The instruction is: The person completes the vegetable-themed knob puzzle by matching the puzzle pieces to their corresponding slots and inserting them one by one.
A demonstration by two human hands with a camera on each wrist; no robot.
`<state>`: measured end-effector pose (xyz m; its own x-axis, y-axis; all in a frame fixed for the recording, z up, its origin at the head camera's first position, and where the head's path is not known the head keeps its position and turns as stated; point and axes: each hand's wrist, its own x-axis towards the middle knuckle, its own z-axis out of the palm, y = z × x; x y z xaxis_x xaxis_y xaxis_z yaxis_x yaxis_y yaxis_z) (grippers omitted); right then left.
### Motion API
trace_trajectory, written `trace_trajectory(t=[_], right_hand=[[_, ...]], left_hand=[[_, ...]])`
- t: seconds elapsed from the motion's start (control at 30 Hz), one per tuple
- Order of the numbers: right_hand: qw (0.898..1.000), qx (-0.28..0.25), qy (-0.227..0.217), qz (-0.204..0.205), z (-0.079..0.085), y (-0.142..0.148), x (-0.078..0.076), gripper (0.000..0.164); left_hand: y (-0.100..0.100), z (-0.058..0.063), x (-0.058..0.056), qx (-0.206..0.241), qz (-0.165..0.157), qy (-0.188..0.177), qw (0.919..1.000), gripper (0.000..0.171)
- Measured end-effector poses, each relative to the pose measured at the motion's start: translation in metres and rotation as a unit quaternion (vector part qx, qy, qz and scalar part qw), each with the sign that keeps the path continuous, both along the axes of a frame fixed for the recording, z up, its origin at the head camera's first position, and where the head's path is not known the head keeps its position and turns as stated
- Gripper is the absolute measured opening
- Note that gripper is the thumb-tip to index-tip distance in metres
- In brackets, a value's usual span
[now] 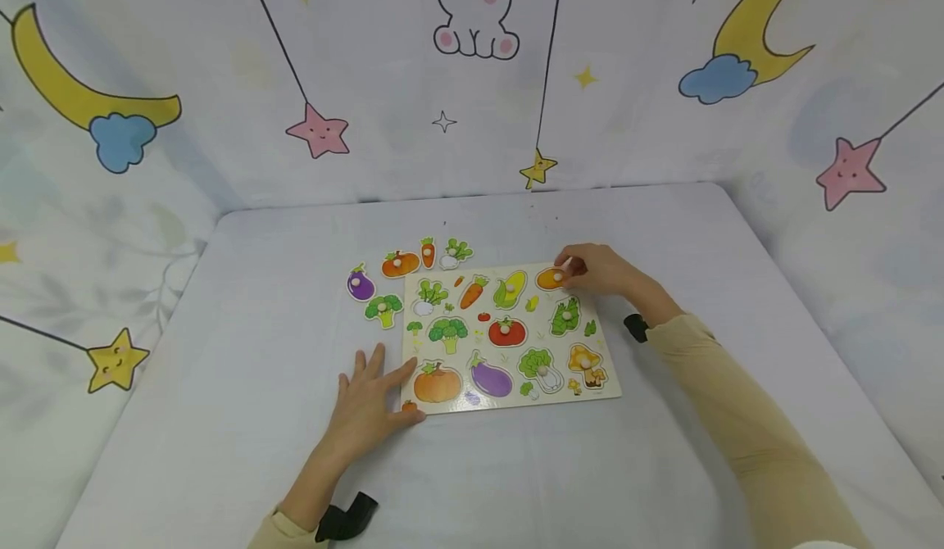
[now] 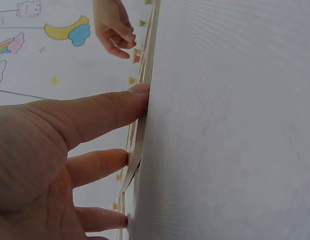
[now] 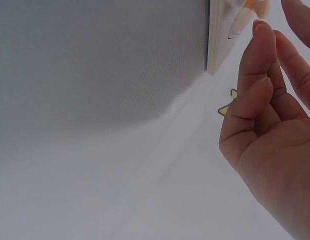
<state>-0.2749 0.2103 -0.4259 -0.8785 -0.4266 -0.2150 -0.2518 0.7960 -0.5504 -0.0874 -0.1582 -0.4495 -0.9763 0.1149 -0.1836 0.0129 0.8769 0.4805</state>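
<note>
A pale wooden peg puzzle board (image 1: 472,410) lies on the table with vegetable pictures and knobbed pieces on it. My left hand (image 1: 366,408) has its fingers spread at the board's left edge, thumb at the near left corner; the left wrist view shows its thumb (image 2: 102,114) against the rim. At the far right corner, my right hand (image 1: 599,270) is beside an orange-brown, potato-like piece (image 1: 549,279), fingers loosely bent. In the right wrist view its fingers (image 3: 262,47) are apart, close to an orange patch. Pumpkin (image 1: 437,384) and eggplant (image 1: 490,378) pictures show no knobs.
Loose pieces lie past the board's far left corner: an eggplant (image 1: 360,285), a broccoli (image 1: 383,311), a pumpkin (image 1: 398,265), a carrot (image 1: 428,252) and a white radish (image 1: 456,252). A white cloth covers the table (image 1: 516,483). Printed curtains hang behind and at both sides.
</note>
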Motion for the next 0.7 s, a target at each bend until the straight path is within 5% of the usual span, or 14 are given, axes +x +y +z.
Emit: trace_trajectory(t=[0.37,0.7], right_hand=[[0.999,0.032,0.021,0.021,0.007,0.036,0.054,0.063],[0.994,0.099,-0.042,0.021,-0.003,0.050,0.097,0.114]], left_hand=[[0.000,0.000,0.000,0.002,-0.001,-0.005,1.0000,0.072],[-0.001,-0.001,0.000,-0.006,-0.004,-0.001,1.0000,0.073]])
